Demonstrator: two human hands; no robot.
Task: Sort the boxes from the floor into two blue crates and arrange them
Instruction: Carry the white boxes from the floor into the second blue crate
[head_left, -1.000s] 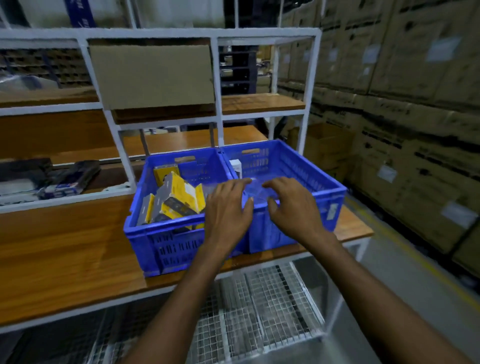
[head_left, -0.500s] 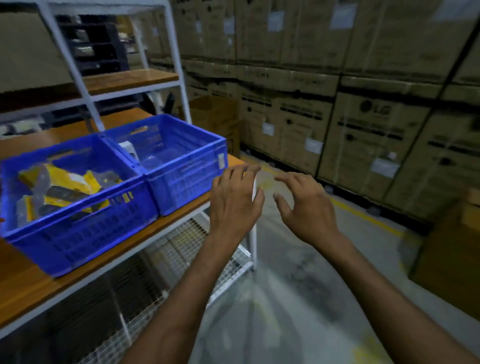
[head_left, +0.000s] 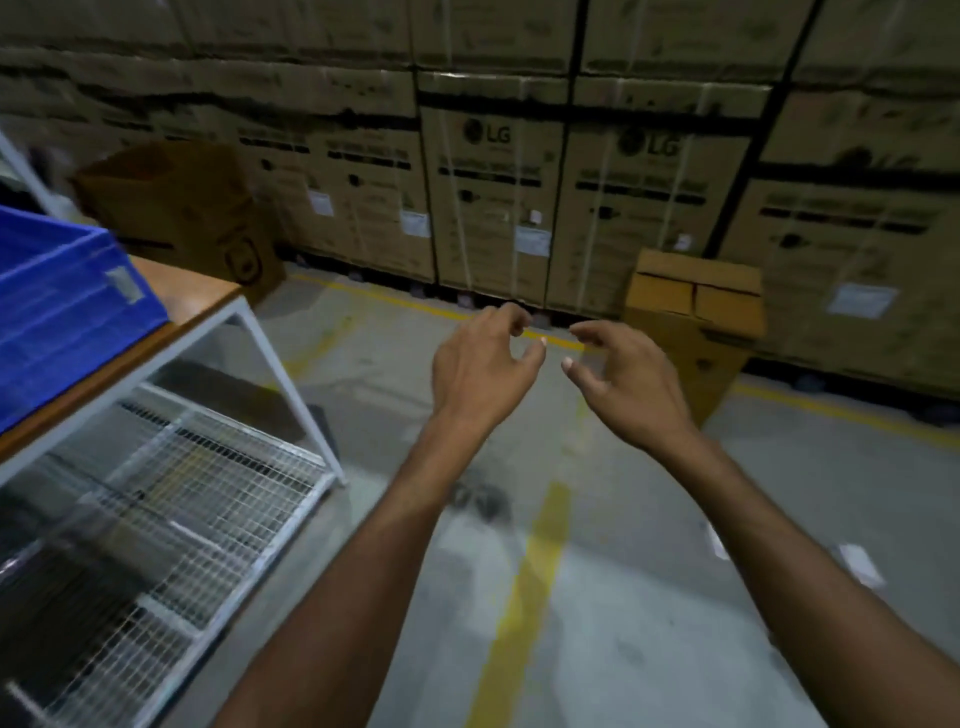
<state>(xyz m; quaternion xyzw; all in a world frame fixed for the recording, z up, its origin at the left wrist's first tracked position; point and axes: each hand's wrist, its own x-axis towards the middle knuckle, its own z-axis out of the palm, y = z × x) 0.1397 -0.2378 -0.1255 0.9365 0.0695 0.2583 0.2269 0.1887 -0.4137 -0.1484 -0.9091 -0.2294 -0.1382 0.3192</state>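
Head view gives you a wall of stacked cartons behind a concrete floor, then the bench at your left with one blue crate on it, its inside out of sight. Your left hand and right hand hang loosely curled over the floor, carrying nothing. I judge the sorting unfinished: pale scraps low right may be boxes, too blurred to tell, so fetching is left
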